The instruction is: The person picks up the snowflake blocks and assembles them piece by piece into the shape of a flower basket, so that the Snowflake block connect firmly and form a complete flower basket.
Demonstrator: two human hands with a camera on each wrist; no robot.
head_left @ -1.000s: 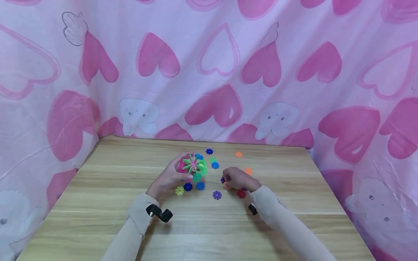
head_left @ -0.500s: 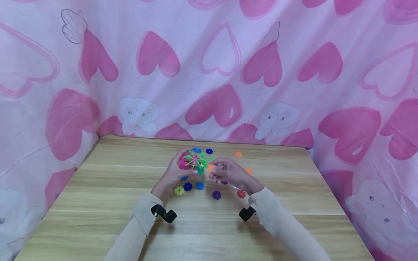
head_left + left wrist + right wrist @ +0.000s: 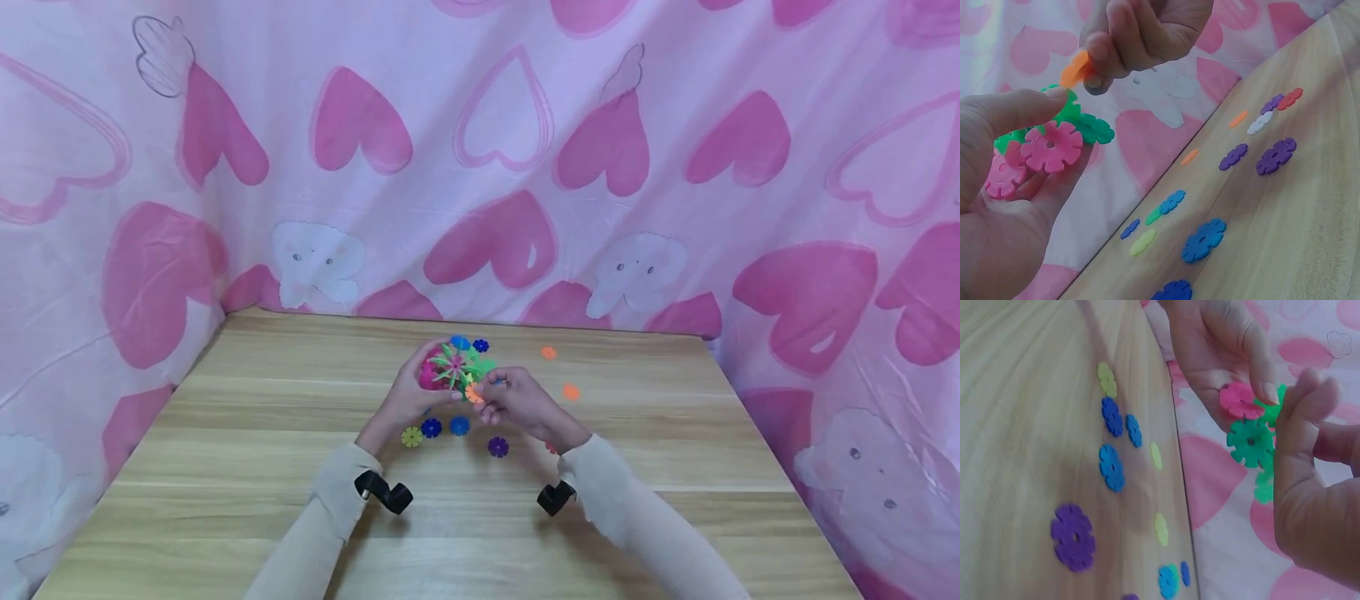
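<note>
My left hand (image 3: 405, 396) grips a cluster of interlocked notched plastic discs (image 3: 452, 367) above the table. Pink (image 3: 1054, 147) and green discs (image 3: 1250, 442) show in it, and the left thumb presses on one side in the left wrist view. Between the thumb and fingers of my right hand (image 3: 525, 404) is pinched a single orange notched disc (image 3: 1075, 70), right at the cluster's near right edge. In the right wrist view the right hand (image 3: 1319, 512) hides this orange disc and part of the cluster.
Loose discs lie on the wooden table (image 3: 465, 533): purple (image 3: 498, 447), blue (image 3: 460, 426), dark blue (image 3: 431, 427) and yellow (image 3: 412, 437) in front of the hands. Two orange discs (image 3: 572, 392) lie farther right. A pink heart-patterned curtain (image 3: 495, 167) stands behind the table.
My right hand has picked up the orange disc from the table and moved left to the cluster. My left hand has shifted slightly right and away with the cluster.
</note>
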